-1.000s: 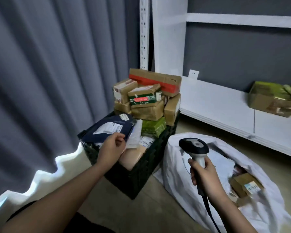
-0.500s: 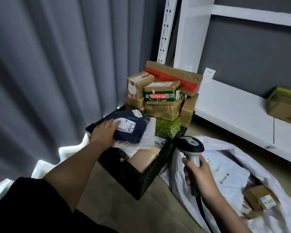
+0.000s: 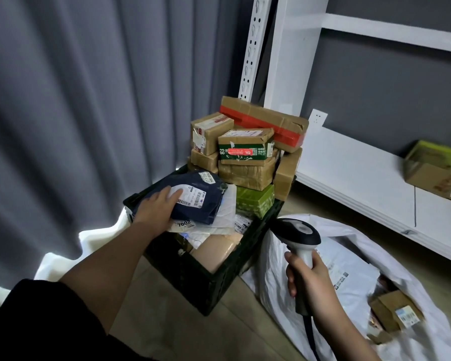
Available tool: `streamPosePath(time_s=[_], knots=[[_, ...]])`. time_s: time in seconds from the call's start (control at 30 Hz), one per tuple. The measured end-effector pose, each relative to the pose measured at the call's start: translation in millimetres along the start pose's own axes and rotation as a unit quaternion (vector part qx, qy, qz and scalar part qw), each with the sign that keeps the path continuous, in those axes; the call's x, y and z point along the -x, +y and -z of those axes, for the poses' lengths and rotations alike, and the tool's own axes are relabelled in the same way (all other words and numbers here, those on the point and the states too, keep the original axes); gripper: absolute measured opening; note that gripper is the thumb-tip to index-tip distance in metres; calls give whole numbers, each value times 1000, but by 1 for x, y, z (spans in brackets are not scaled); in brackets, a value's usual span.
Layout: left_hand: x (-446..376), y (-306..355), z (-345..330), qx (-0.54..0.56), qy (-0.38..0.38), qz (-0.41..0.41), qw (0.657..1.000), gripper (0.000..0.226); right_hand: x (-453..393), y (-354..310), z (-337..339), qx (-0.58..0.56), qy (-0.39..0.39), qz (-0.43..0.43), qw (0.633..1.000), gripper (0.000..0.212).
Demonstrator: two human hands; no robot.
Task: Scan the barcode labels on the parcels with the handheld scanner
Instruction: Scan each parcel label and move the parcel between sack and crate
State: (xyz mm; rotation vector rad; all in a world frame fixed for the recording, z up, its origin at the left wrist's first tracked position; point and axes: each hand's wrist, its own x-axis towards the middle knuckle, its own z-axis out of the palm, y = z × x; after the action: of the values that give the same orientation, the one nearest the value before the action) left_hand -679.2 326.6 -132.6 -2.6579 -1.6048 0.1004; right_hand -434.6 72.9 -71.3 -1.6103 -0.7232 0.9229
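A dark blue parcel [image 3: 206, 201] with a white barcode label lies on top of the flat parcels in a black crate [image 3: 214, 287]. My left hand [image 3: 156, 208] lies over its left end, fingers across the label, holding it. My right hand [image 3: 310, 280] grips the handle of the black-and-white handheld scanner [image 3: 297, 235] to the right of the crate, above a white sack [image 3: 284, 282]. The scanner's head points left toward the crate. Its cable hangs down below my wrist.
Several taped cardboard boxes [image 3: 245, 173] are stacked at the crate's far end, with a green box [image 3: 254, 201] below them. The sack holds a white mailer and a brown box [image 3: 393, 311]. A white shelf [image 3: 349, 173] at right carries another box [image 3: 435, 170]. A grey curtain [image 3: 76, 113] hangs at left.
My left hand has laid the dark blue parcel down flat on the pile in the crate, label up. The scanner has stayed beside the crate; my view has shifted left and closer.
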Motion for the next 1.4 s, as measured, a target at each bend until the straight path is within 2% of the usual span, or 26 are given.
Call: streamPosePath(time_s=[0.13,0.33,0.4,0.5,0.57,0.67,0.77,0.97,1.07,1.1,1.2,1.3,1.4], knots=[[-12,5,-1,-72,-7,-45,996,82,0,4,-2,7,-15,4,1000,13],[-21,-1,9,-101,-33,-85,991,75,-3,6,-3,6,-17,-1,1000,16],[-20,0,13,-85,7,-72,994,68,-3,7,-3,3,-17,-1,1000,17],[-12,-4,21,-9,111,-54,992,60,-1,6,-2,-1,-11,-4,1000,14],[0,-7,34,33,164,-52,985,60,0,5,1,-10,-4,-13,1000,11],[30,-3,54,86,222,-30,971,67,4,3,5,-17,3,-7,1000,17],[62,23,69,153,256,-9,955,69,12,-3,4,-46,12,8,999,17],[98,125,109,199,248,-97,943,69,26,-35,-2,-186,36,80,979,31],[112,176,134,177,215,-118,953,67,29,-46,4,-189,83,110,972,57],[113,190,137,172,214,-102,956,65,30,-49,5,-181,105,105,972,63],[117,225,140,105,273,-110,950,64,32,-55,13,-209,164,89,960,74],[117,248,134,32,316,-151,936,48,29,-56,22,-220,198,89,951,73],[123,260,139,15,301,-180,936,36,31,-57,28,-217,196,84,953,86]])
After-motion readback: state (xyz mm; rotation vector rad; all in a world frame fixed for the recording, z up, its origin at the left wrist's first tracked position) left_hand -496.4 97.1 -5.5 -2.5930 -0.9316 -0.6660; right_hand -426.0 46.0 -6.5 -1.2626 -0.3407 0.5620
